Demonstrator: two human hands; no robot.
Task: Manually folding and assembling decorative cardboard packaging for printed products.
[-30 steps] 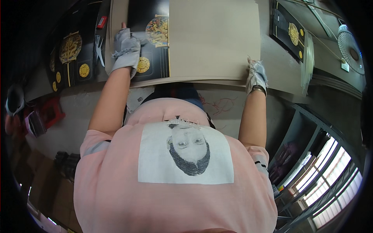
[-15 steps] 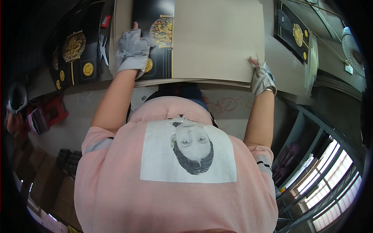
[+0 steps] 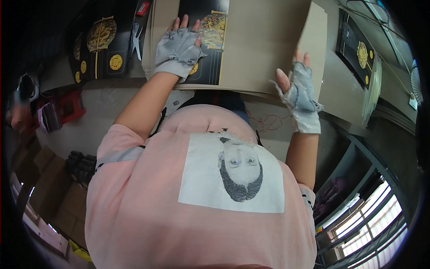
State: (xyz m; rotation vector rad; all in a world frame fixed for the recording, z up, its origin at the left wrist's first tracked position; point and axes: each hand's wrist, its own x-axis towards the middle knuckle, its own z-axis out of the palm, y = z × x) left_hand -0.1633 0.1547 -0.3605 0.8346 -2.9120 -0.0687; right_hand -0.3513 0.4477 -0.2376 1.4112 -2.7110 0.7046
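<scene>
My left hand (image 3: 180, 51), in a grey fingerless glove, lies open with fingers spread on a black printed sheet (image 3: 209, 67). A gold-framed round dragon design and a gold right edge mark that sheet. It rests over the left part of a large grey-brown cardboard sheet (image 3: 260, 49). At the cardboard's right side is my right hand (image 3: 301, 96), gloved likewise, its thumb and fingers stretched apart. The thumb is by the near edge and the fingertips are by a bent, raised right border (image 3: 314, 45). Whether the right fingers touch the cardboard is hard to tell.
Left of the stack lie black printed pieces (image 3: 107, 58), white-handled scissors (image 3: 136, 41) and a small red box (image 3: 143, 9). More black printed covers (image 3: 357, 47) sit on a pile at the right. A red stool (image 3: 71, 110) stands below left; a metal rack (image 3: 358, 157) stands at right.
My left hand has shifted right on the black sheet, its fingers now more spread. My right hand has turned fingers-up, and the cardboard's right border now looks raised. The whole view has shifted a little.
</scene>
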